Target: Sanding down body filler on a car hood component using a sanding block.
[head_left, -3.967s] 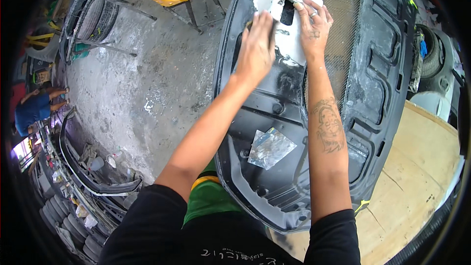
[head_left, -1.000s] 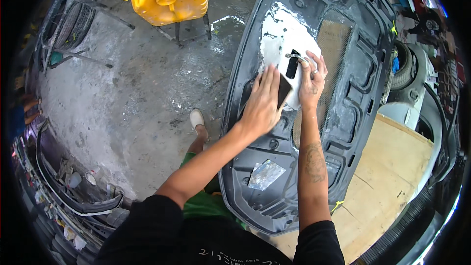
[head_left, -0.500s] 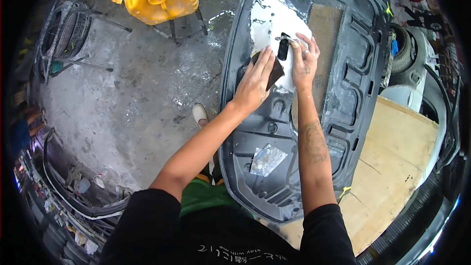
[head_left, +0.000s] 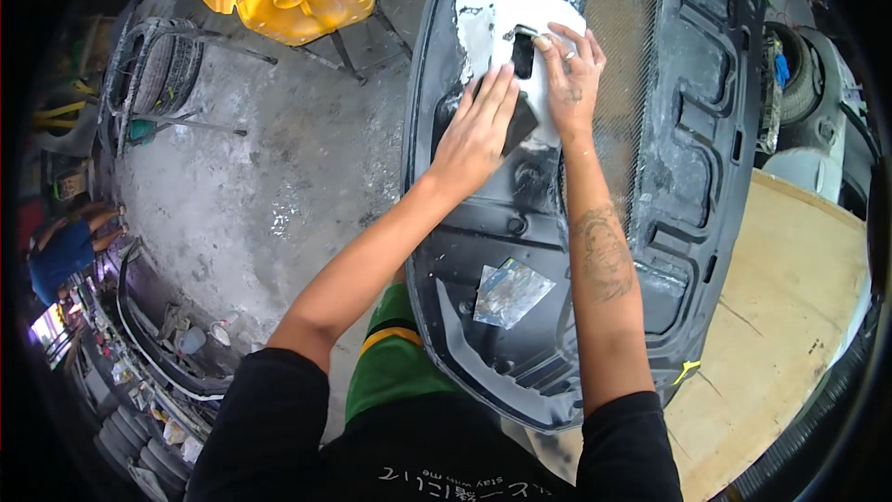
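A large black moulded car panel (head_left: 520, 260) lies before me, with a white coated patch (head_left: 483, 0) around a dark slot (head_left: 523, 56). My left hand (head_left: 477, 130) presses its outstretched fingers flat on a dark brown sheet that looks like sandpaper (head_left: 522, 125), at the patch's near edge. The hand covers much of the sheet. My right hand (head_left: 573, 84) rests on the patch just right of the slot. Its fingers are apart and slightly bent, the thumb beside the slot's rim; a ring shows on one finger, and I see nothing held.
A silvery flat sheet (head_left: 513, 293) lies on the panel's near part. Brown mesh (head_left: 609, 102) runs along its middle. Cardboard (head_left: 776, 288) lies to the right. A cut yellow jug (head_left: 307, 5) stands far left, near tyres on a metal rack (head_left: 153, 65). A person (head_left: 70, 251) is at the left.
The view has shifted. Against the slot, my left hand and the sheet have slid slightly toward me. My right hand stays beside the slot. My shoe has gone out of sight.
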`<action>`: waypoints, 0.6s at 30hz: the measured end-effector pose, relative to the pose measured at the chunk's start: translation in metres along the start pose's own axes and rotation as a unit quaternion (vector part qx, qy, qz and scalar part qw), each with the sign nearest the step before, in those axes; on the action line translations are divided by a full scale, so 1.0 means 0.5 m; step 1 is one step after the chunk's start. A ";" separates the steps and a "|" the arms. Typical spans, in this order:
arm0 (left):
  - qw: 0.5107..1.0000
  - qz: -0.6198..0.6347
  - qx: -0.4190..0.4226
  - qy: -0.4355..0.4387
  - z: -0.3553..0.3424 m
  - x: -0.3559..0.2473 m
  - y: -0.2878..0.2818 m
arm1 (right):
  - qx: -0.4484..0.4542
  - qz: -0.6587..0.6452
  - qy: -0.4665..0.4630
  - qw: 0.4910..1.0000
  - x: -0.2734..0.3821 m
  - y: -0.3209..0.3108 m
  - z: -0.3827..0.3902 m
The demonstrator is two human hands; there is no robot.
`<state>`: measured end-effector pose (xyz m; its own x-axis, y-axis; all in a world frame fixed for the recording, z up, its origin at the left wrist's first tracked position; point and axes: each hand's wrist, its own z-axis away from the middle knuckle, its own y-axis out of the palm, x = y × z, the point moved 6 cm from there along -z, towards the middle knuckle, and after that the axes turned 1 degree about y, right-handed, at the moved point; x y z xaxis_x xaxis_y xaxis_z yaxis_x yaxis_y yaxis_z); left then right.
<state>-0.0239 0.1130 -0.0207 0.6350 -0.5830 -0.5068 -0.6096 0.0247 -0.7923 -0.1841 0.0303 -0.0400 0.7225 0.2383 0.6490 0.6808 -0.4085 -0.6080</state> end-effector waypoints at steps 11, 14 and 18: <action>0.998 -0.019 -0.026 -0.055 0.003 0.013 0.002 | -0.016 -0.027 0.002 0.999 0.011 0.011 0.007; 0.998 -0.043 0.023 -0.026 0.078 0.010 0.025 | -0.019 -0.014 0.015 1.000 -0.006 0.006 0.015; 0.999 -0.007 -0.048 -0.021 -0.035 0.026 0.000 | -0.014 -0.028 0.005 1.000 -0.002 0.006 -0.003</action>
<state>-0.0239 0.0915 -0.0215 0.6621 -0.5480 -0.5112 -0.6414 -0.0617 -0.7647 -0.1829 0.0276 -0.0418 0.6822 0.2519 0.6864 0.7162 -0.4190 -0.5581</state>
